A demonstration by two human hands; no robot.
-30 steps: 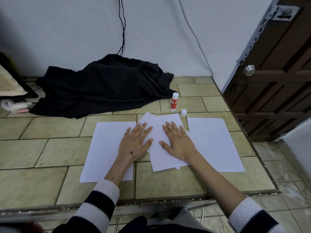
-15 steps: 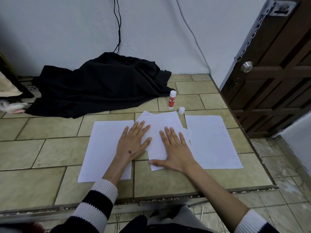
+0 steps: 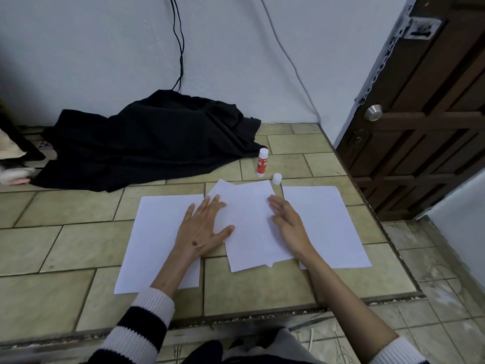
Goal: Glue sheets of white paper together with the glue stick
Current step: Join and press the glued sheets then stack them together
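White paper lies in three places on the tiled table: a left sheet (image 3: 154, 240), a middle stack of overlapped sheets (image 3: 249, 224) and a right sheet (image 3: 330, 224). My left hand (image 3: 202, 229) lies flat with fingers spread, across the left sheet and the middle stack's left edge. My right hand (image 3: 288, 224) is open at the middle stack's right edge, fingers pointing away from me, holding nothing. The red and white glue stick (image 3: 262, 163) stands upright beyond the stack, uncapped. Its white cap (image 3: 277, 178) stands beside it, near the stack's far right corner.
A heap of black cloth (image 3: 147, 143) covers the back of the tiled table (image 3: 65, 243) against the wall. The table's right edge drops off beside a brown wooden door (image 3: 425, 127). Cables hang down the wall.
My right hand has slid from the middle of the stack to its right edge and turned partly on its side. My left hand has stayed flat in place.
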